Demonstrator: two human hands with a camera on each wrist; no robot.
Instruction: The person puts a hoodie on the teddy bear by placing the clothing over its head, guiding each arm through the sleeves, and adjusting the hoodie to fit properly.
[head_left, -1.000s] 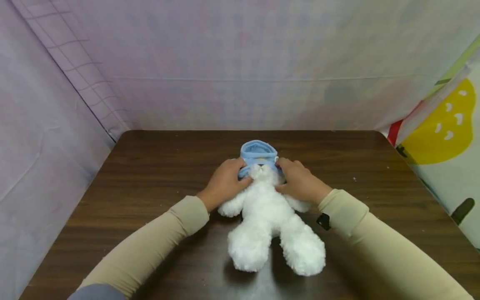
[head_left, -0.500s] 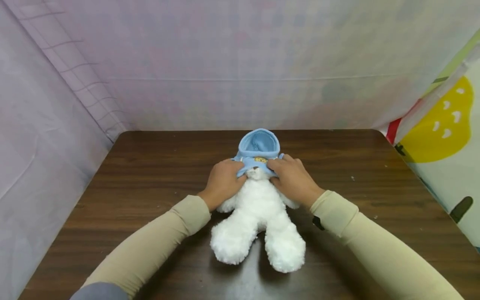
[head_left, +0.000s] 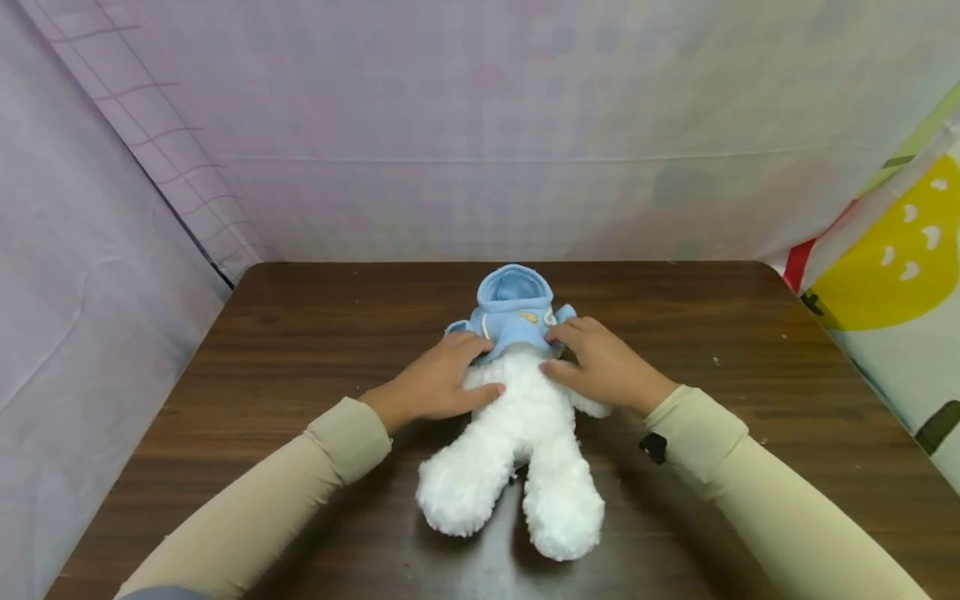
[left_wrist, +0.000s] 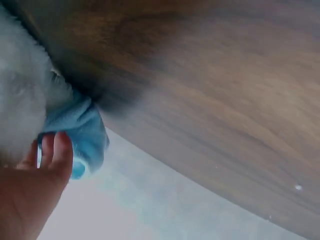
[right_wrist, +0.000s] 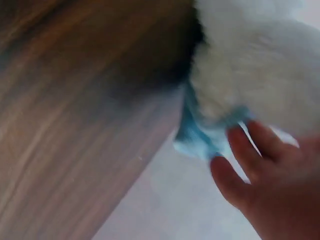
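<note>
A white plush toy [head_left: 517,417] lies on its back on the table, legs toward me. A small light-blue hoodie [head_left: 510,329] covers its head, the hood opening facing up at the far end. My left hand [head_left: 438,379] touches the hoodie's hem with its fingertips, its thumb stretched over the plush's body. On the other side my right hand [head_left: 603,362] has its fingertips at the hem, thumb on the white fur. Both wrist views show extended fingers beside the blue cloth [left_wrist: 82,130]. The plush's face is hidden.
The dark wooden table [head_left: 315,325] ends just beyond the hood. A pale patterned curtain [head_left: 480,150] hangs behind it, with another white sheet [head_left: 90,267] at the left. A cloth with a yellow shape [head_left: 892,258] hangs at the right.
The hoodie has come down over the plush's nose and face, and its sleeves now show at both sides. The hands have loosened, the left thumb sliding onto the body.
</note>
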